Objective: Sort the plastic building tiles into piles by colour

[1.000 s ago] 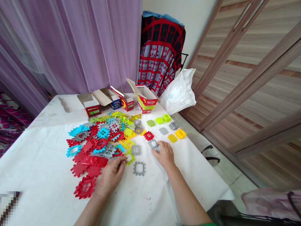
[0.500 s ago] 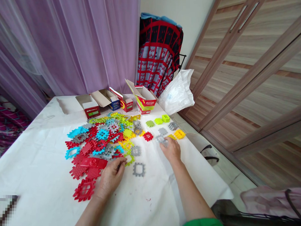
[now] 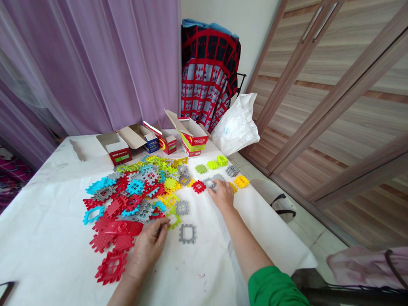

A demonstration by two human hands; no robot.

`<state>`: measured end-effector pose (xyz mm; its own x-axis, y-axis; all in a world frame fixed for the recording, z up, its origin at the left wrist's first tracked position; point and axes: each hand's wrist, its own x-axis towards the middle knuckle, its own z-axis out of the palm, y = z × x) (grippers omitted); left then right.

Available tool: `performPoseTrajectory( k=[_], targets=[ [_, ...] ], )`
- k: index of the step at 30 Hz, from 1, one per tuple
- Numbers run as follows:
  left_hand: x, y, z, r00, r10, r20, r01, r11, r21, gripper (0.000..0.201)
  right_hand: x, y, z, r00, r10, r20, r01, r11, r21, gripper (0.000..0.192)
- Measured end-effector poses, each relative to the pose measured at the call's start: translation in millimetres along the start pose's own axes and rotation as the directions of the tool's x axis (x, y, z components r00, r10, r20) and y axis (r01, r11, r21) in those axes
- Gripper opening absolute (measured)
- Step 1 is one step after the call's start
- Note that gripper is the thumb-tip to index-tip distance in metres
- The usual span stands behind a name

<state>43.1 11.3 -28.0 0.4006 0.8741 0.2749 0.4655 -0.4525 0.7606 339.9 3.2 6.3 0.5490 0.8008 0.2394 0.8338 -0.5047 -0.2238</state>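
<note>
A heap of flat plastic waffle tiles (image 3: 135,191) in red, blue, green, yellow and grey lies on a white-covered table (image 3: 54,237). My left hand (image 3: 149,245) rests at the near edge of the heap, fingertips on a grey piece beside a red car-shaped part (image 3: 123,227). My right hand (image 3: 221,194) reaches further out and grips a grey tile (image 3: 209,183) next to a red tile (image 3: 199,186). A grey frame tile (image 3: 187,233) lies alone between my arms.
Sorted green, grey and yellow tiles (image 3: 223,165) lie past my right hand. Open red cardboard boxes (image 3: 151,140) stand at the table's far edge, with a white plastic bag (image 3: 236,125) at the corner. Purple curtains, a draped chair and wooden wardrobe doors surround the table.
My right hand carried the grey tile away from me toward the sorted tiles, then shifted slightly left beside the red tile. My left hand stayed at the heap's edge.
</note>
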Motion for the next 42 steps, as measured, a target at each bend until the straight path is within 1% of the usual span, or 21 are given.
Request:
performPoseTrajectory(
  k=[4, 6, 8, 13, 16, 19, 21, 23, 25, 28, 30, 33, 39, 42],
  targets=[
    [0, 1, -0.2, 1.0, 0.01, -0.006, -0.01, 1.0, -0.002, 0.025, 1, 4, 0, 0.999, -0.028, -0.032, 0.029, 1.0, 0.011, 0.032],
    [0, 2, -0.5, 1.0, 0.014, -0.007, -0.014, 1.0, 0.002, 0.026, 5, 8, -2, 0.999, -0.024, -0.045, 0.024, 1.0, 0.013, 0.028],
    [1, 3, -1.1, 1.0, 0.016, -0.008, -0.016, 1.0, 0.013, 0.025, 9, 10, -4, 1.0, -0.008, -0.026, 0.008, 1.0, 0.008, 0.027],
    [1, 4, -2.1, 0.999, 0.028, -0.016, -0.028, 0.999, 0.016, 0.025, 15, 10, -6, 0.997, -0.004, 0.075, 0.007, 0.999, -0.038, 0.028],
    [0, 2, -1.2, 1.0, 0.02, -0.007, -0.02, 1.0, 0.0, 0.025, 16, 9, -7, 0.997, -0.001, 0.073, 0.004, 0.999, -0.042, 0.028],
    [0, -1, -0.2, 1.0, 0.0, 0.01, 0.0, 1.0, -0.018, 0.026, 21, 16, -14, 0.999, -0.013, 0.038, 0.013, 1.0, -0.02, 0.027],
    [0, -1, -0.1, 1.0, -0.009, 0.01, 0.009, 1.0, -0.019, 0.026, 30, 26, -22, 1.0, 0.014, -0.007, -0.014, 1.0, -0.02, 0.028],
    [0, 0, -0.5, 1.0, -0.015, 0.009, 0.015, 1.0, -0.02, 0.026, 42, 38, -31, 0.995, 0.084, -0.063, -0.086, 0.996, -0.034, 0.03],
    [1, 1, -1.0, 1.0, -0.017, 0.004, 0.017, 1.0, -0.024, 0.026, 54, 50, -39, 0.981, 0.167, -0.095, -0.172, 0.984, -0.048, 0.033],
    [1, 3, -1.5, 1.0, -0.012, -0.023, 0.012, 1.0, 0.007, 0.026, 68, 64, -45, 0.966, 0.252, -0.056, -0.255, 0.964, -0.072, 0.04],
    [1, 3, -1.4, 0.999, -0.003, -0.036, 0.004, 1.0, 0.028, 0.026, 73, 67, -46, 0.964, 0.267, -0.009, -0.267, 0.959, -0.097, 0.043],
    [1, 1, -0.8, 0.999, 0.011, -0.031, -0.011, 1.0, 0.016, 0.026, 77, 68, -44, 0.961, 0.275, 0.034, -0.269, 0.954, -0.132, 0.042],
    [0, -2, 0.0, 0.999, 0.013, -0.03, -0.012, 1.0, 0.01, 0.025, 81, 67, -42, 0.959, 0.277, 0.062, -0.264, 0.951, -0.163, 0.036],
    [0, -2, 0.2, 1.0, 0.009, -0.028, -0.009, 1.0, 0.005, 0.025, 83, 66, -45, 0.961, 0.272, 0.047, -0.262, 0.952, -0.157, 0.036]
  ],
)
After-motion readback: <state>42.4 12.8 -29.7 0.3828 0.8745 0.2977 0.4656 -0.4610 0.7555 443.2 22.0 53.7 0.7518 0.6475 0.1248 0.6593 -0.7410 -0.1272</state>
